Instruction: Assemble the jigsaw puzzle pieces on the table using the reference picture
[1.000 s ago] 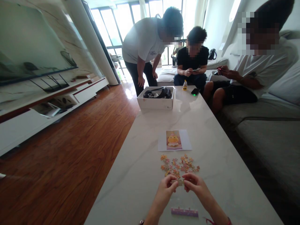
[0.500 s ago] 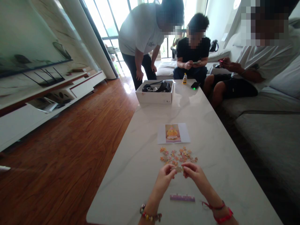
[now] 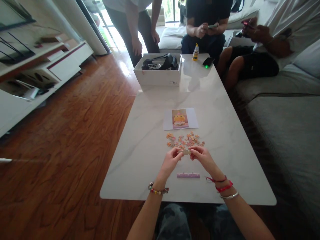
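Pinching a pale piece [image 3: 185, 152] — left hand [image 3: 171, 161], right hand [image 3: 203, 157] — with a box [image 3: 158, 78] (headset [image 3: 170, 62] inside) beyond.

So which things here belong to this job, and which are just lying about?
Apparently part of the job:
pale puzzle part, between left hand and right hand
loose puzzle pieces
purple strip
printed picture

Apparently just lying about:
white box
small bottle
green-lit black device

Wood-plank floor [image 3: 82, 133] extends left of the marble-patterned coffee table [image 3: 215, 110], which I view remotely from one end; low white TV cabinet [image 3: 68, 66], far left; grey sofa [image 3: 287, 133], right; daylight from the rear window [image 3: 170, 8] glares on the floorboards.
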`<state>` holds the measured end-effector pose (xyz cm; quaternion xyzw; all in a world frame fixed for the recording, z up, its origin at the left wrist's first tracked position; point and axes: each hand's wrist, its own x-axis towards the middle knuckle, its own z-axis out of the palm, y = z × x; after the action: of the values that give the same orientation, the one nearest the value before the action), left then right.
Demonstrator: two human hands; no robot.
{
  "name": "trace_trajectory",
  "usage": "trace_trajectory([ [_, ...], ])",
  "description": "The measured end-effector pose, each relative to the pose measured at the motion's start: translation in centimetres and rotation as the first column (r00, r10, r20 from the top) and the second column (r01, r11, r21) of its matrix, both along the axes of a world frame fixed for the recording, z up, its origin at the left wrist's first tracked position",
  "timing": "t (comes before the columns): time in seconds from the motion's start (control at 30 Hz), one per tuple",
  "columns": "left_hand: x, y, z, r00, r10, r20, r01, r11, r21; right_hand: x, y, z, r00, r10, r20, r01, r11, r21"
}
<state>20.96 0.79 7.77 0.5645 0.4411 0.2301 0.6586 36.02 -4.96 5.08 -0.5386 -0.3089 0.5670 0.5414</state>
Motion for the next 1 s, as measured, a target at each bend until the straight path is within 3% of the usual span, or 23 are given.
trace_trajectory([
  [0.23,-0.1,-0.3,0.1,1.000,0.007,-0.007,-0.007,1.000,-0.021,0.1,-0.2,0.2,1.000,0.007,0.006,-0.007,1.000,-0.004],
  [0.6,-0.2,-0.8,-1.0,1.000,-0.008,-0.021,0.007,0.999,-0.032,0.0,-0.3,0.5,0.953,0.093,0.287,-0.089,0.996,-0.027],
  [1.0,-0.5,-1.1,-1.5,0.997,-0.073,0.013,0.074,0.997,-0.029,-0.4,-0.3,0.2,0.977,0.107,0.183,-0.114,0.993,0.023],
])
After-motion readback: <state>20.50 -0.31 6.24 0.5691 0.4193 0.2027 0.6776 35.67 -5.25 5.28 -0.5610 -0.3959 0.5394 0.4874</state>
